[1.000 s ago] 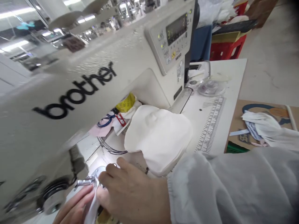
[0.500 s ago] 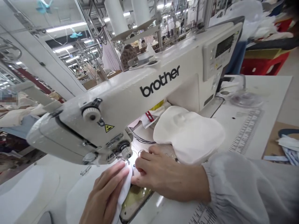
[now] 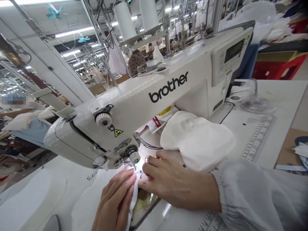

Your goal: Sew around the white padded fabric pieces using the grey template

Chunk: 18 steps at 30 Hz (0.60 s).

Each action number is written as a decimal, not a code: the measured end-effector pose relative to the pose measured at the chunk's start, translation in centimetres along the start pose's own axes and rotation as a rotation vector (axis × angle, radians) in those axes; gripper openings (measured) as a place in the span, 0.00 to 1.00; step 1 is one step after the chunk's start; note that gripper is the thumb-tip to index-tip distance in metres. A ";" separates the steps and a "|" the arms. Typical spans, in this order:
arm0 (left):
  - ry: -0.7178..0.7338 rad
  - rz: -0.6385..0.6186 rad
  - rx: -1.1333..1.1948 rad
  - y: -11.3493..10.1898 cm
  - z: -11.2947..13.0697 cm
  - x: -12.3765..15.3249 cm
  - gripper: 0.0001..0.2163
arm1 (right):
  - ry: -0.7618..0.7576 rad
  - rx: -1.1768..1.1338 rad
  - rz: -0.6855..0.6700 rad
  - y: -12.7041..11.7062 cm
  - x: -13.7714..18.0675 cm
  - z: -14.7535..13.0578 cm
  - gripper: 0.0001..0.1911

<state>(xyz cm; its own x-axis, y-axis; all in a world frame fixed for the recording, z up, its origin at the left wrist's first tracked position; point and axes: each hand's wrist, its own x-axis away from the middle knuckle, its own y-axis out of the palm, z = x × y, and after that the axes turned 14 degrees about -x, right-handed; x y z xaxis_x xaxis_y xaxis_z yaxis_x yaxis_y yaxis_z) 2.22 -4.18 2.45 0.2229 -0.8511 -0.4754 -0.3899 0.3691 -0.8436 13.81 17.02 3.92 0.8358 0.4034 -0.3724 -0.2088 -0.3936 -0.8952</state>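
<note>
A strip of folded white cloth (image 3: pixel 134 195) runs up to the lit needle area of a white sewing machine (image 3: pixel 168 93). My left hand (image 3: pixel 117 195) presses on this cloth, its fingers closed together and their tips just in front of the presser foot. On the other side, my right hand (image 3: pixel 166 179) rests on the machine bed with curled fingers. Its thumb tip is at the cloth's edge; whether anything is pinched under the fingers is hidden. Behind my right hand lies a stack of white curved cloth pieces (image 3: pixel 197 138).
A ruler scale (image 3: pixel 258 136) is marked on the white tabletop (image 3: pixel 286 99). Beneath the machine arm lies a small red clip-like item (image 3: pixel 156 121). Thread cones (image 3: pixel 124 21) stand behind the machine. A red stool (image 3: pixel 279 67) is at the back right. White cloth (image 3: pixel 26 192) lies at left.
The whole view has shifted slightly, so the machine and both hands sit a little farther right. Both hands stay at the cloth by the needle, with almost no movement relative to the machine.
</note>
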 end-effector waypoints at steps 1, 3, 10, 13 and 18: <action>-0.006 0.013 -0.002 0.0 0.1 0.0 0.12 | 0.001 -0.001 0.001 0.0 0.0 0.0 0.07; -0.014 0.006 -0.009 0.1 0.1 0.1 0.12 | -0.002 0.001 0.006 0.0 0.0 -0.1 0.07; -0.044 -0.071 0.000 0.7 0.0 1.1 0.15 | 0.005 0.012 -0.001 -0.1 -0.2 -0.1 0.06; -0.080 -0.103 0.011 0.6 0.1 1.1 0.15 | 0.012 0.021 0.014 -0.1 -0.1 0.0 0.07; 0.000 -0.144 0.027 0.5 -0.9 1.1 0.18 | -0.014 0.024 0.047 0.3 0.0 0.2 0.07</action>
<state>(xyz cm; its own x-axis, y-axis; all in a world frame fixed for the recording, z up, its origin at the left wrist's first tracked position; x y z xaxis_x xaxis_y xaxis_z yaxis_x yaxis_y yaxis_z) 1.45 -5.25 1.78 0.2748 -0.8961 -0.3487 -0.3294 0.2529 -0.9097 13.70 17.05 3.57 0.8177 0.3968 -0.4170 -0.2598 -0.3920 -0.8825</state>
